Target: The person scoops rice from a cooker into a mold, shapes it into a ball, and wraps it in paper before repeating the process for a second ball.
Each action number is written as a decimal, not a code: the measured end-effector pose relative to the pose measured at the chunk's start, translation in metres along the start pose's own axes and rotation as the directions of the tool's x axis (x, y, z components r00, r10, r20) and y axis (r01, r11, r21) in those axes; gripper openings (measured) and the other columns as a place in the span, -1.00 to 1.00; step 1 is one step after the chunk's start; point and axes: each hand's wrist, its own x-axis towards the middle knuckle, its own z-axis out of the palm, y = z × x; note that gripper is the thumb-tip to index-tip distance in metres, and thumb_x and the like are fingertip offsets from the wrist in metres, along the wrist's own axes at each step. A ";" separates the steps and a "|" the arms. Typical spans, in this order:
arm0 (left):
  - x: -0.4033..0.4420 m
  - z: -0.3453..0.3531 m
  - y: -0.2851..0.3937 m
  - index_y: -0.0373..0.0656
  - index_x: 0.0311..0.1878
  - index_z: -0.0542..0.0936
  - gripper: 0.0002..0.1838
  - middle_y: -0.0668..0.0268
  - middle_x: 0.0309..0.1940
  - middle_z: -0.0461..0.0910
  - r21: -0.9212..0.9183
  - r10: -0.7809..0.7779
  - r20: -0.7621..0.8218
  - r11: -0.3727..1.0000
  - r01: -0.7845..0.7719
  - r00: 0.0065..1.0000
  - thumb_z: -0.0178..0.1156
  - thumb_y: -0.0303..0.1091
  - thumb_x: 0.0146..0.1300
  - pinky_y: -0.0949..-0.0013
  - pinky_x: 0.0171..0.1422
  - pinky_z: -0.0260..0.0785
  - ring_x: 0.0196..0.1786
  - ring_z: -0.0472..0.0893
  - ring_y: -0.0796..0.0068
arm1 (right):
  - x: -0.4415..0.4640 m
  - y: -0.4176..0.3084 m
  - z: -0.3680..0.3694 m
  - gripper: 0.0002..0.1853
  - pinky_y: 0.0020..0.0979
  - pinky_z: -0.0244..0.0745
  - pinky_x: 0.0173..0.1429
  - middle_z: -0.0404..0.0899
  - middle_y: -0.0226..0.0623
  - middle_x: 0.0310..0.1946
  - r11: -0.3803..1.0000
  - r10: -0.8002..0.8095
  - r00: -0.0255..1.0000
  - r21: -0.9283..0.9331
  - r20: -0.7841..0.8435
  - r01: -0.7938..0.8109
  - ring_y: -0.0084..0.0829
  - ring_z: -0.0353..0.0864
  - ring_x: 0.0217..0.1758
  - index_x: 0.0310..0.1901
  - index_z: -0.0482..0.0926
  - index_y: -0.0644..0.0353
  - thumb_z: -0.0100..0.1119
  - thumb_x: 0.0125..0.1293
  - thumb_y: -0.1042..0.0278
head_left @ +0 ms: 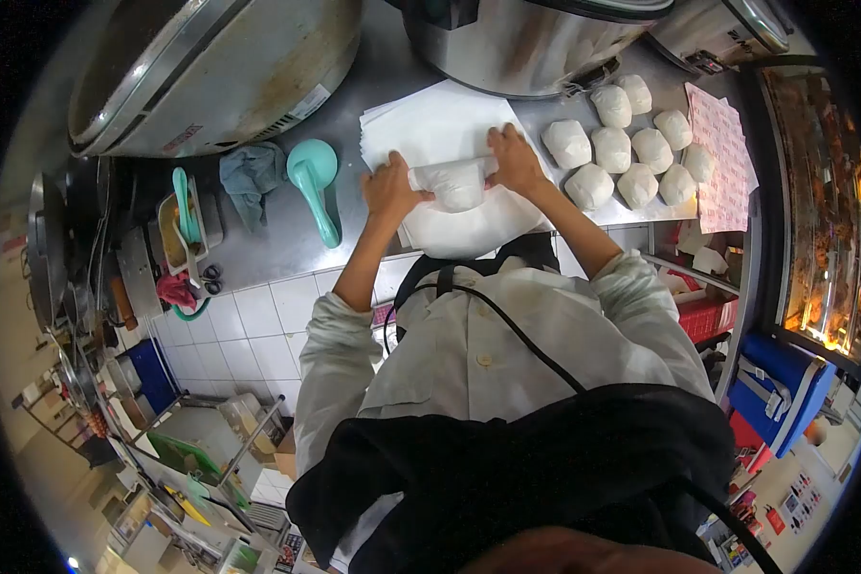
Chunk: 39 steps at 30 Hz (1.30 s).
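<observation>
A white paper-wrapped bundle (pixel 457 186) lies across the counter in front of me, a rounded bulge in its middle. My left hand (pixel 392 187) is closed on its left end, thumb tucked toward the bulge. At the other end, my right hand (pixel 517 163) grips the paper with bent fingers. What is inside the wrap is hidden. Behind the bundle, a fanned stack of white paper sheets (pixel 429 120) lies flat, and a loose part of the wrapping sheet (pixel 469 230) spreads toward my body. Several round white wrapped parcels (pixel 611 150) sit to the right of my right hand.
Large metal cookers (pixel 230 72) line the back of the counter. To the left are a turquoise scoop (pixel 316 187), a grey-blue cloth (pixel 251 182) and a small tray (pixel 174 239) with a turquoise utensil. Pink printed sheets (pixel 719 158) lie at right, near a lit glass cabinet (pixel 823 220).
</observation>
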 end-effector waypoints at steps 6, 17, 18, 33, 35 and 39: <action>-0.001 -0.021 0.009 -0.02 -0.40 0.60 -0.75 0.33 -0.39 0.56 0.010 0.391 -0.104 0.920 -0.392 0.914 0.38 -0.19 -0.17 0.24 -0.12 0.10 -0.15 0.44 0.34 | -0.007 0.001 0.002 -0.74 -0.30 0.43 -0.03 0.51 -0.25 -0.31 0.924 -0.376 0.923 -0.045 0.080 0.380 -0.23 0.46 -0.12 -0.35 0.58 0.12 0.30 -0.18 0.33; -0.063 0.048 0.014 -0.44 -0.01 0.46 -0.57 0.20 -0.32 0.41 0.083 0.418 -0.347 0.905 -0.417 0.840 0.10 -0.42 0.02 0.22 -0.07 0.30 -0.15 0.43 0.23 | -0.069 -0.043 0.035 -0.68 -0.30 0.44 -0.06 0.52 -0.13 -0.30 0.985 -0.097 0.896 0.090 -0.433 0.150 -0.18 0.46 -0.21 -0.12 0.53 0.42 0.09 0.06 0.48; -0.069 0.044 0.019 -0.45 0.04 0.43 -0.54 0.17 -0.29 0.40 0.043 0.386 -0.330 0.918 -0.394 0.861 0.09 -0.43 0.04 0.21 -0.05 0.30 -0.14 0.42 0.21 | -0.069 -0.049 0.034 -0.69 -0.24 0.42 -0.03 0.51 -0.11 -0.29 0.957 0.055 0.916 0.282 -0.396 0.064 -0.13 0.44 -0.19 -0.12 0.53 0.44 0.09 0.11 0.43; -0.066 0.018 0.036 -0.44 0.27 0.21 -0.38 0.01 0.20 0.31 -0.942 0.112 -0.308 0.102 -0.319 0.945 -0.03 -0.76 0.04 0.28 0.32 0.16 0.24 0.37 0.22 | -0.057 -0.086 0.009 -0.23 -0.27 0.37 0.07 0.46 0.01 -0.10 0.426 0.236 0.960 0.904 -0.152 0.039 -0.12 0.48 -0.01 0.12 0.25 0.35 0.39 -0.13 0.26; -0.062 0.007 0.045 -0.40 0.29 0.18 -0.33 0.14 0.18 0.33 -0.977 0.139 -0.212 0.007 -0.215 0.967 0.00 -0.78 0.01 0.32 0.31 0.17 0.25 0.33 0.38 | -0.056 -0.083 -0.005 -0.25 -0.23 0.37 0.06 0.47 0.00 -0.13 0.377 0.224 0.963 0.924 -0.150 0.057 -0.07 0.48 -0.04 0.12 0.26 0.33 0.37 -0.15 0.28; -0.056 -0.003 0.070 -0.34 0.31 0.16 -0.29 0.20 0.14 0.35 -0.984 0.200 -0.041 -0.178 -0.005 0.979 0.06 -0.75 0.00 0.38 0.28 0.21 0.21 0.36 0.43 | -0.054 -0.068 -0.024 -0.22 -0.36 0.40 0.08 0.48 -0.15 -0.10 0.737 0.142 0.831 0.618 -0.538 0.275 -0.26 0.50 -0.02 0.14 0.27 0.28 0.40 -0.19 0.30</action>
